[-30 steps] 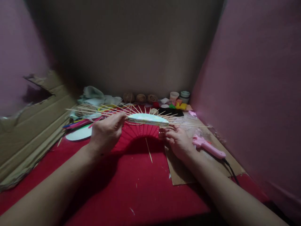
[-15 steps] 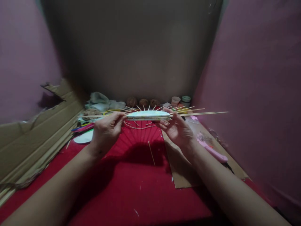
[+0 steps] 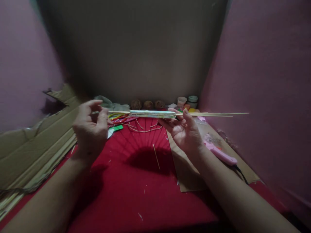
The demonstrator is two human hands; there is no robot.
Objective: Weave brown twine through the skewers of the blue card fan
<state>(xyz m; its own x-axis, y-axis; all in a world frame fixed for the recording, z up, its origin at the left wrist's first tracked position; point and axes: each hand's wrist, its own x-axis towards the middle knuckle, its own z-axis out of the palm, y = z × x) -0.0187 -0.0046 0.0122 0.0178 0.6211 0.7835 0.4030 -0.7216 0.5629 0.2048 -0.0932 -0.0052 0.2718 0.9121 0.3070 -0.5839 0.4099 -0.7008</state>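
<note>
Layered pale-blue piece (image 3: 152, 113), one, seen edge-on and roughly level; held aloft at centre, above the far half of a red work surface (image 3: 121, 194). Fitted with thin wooden sticks (image 3: 218, 114), which run out to left and right.

Right hand (image 3: 187, 134): grasping the piece at its right end, fingers beneath, thumb up against the sticks.

Left hand (image 3: 91, 127): at the left stick ends, thumb and fingers curled with a gap between; whether they pinch a stick or have let go, cannot tell.

Beneath the piece: a dark shadow with fine rays; one loose stick (image 3: 156, 157), lying aslant; farther off, a length of twine (image 3: 145, 131), curved.

Right side: flat cardboard sheet (image 3: 187, 176), bearing a pink glue gun (image 3: 222, 156) with black cord (image 3: 241, 174).

Left side: green piece (image 3: 118, 127) beside a white piece (image 3: 110, 132), partly behind the left hand; coloured strips (image 3: 125, 119) just beyond; corrugated cardboard (image 3: 36, 152) along the left edge.

Far edge, left to right: pale cloth (image 3: 116, 106), crumpled; three brown twine balls (image 3: 148, 105), in a row; pale cup (image 3: 181, 101); lidded jar (image 3: 192, 101), touching or just beside the cup, cannot tell which.
</note>
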